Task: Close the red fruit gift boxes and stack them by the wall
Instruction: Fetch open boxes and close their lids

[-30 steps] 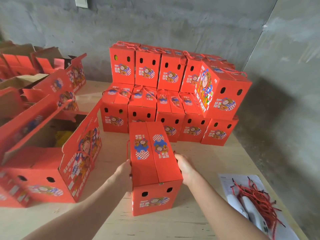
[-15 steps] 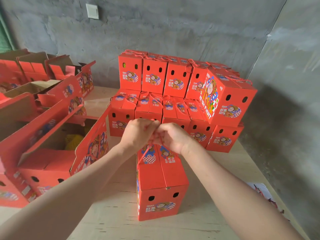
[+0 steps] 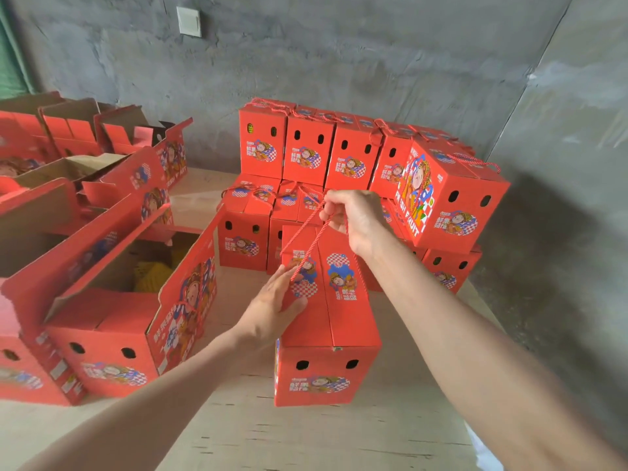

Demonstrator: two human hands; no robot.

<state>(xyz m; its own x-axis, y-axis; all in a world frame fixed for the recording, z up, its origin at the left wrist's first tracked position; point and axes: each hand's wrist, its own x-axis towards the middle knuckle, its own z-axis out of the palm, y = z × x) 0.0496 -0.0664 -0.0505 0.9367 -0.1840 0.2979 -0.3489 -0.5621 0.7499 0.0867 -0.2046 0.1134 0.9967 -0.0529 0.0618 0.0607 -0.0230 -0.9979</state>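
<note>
Gripping the red twisted rope handle [image 3: 306, 243] of a closed box [image 3: 326, 375], the right hand [image 3: 353, 219] has its fingers curled round the cord above the far end of the box, and both strands run taut down to its top. The left hand [image 3: 272, 307] lies flat against the box's left side, fingers straight, thumb over the top flap. The hands are apart.

Closed box: red printed corrugated card, long rectangular shape, two top flaps meeting in a centre seam. It has two oval vent holes in the near end, a cartoon label with a blue-white checker pattern, and Chinese characters too small to read. Whether its base touches the pale plywood bench [image 3: 306, 436] I cannot tell.

Just behind the box stands the stack [image 3: 306, 154] of matching closed boxes, two tiers, against the rough grey concrete wall [image 3: 373, 62]. Right of the box, one upper box [image 3: 452, 198] sits turned at an angle, "FRESH FRUIT" in white down its side.

Left of the box is an open box [image 3: 112, 334], flaps up, brown raw card inside, something yellow and lumpy [image 3: 149, 280] in it. Farther left are more open boxes [image 3: 68, 130]. Above and left of the box, a white switch plate [image 3: 188, 22] sits on the wall.
</note>
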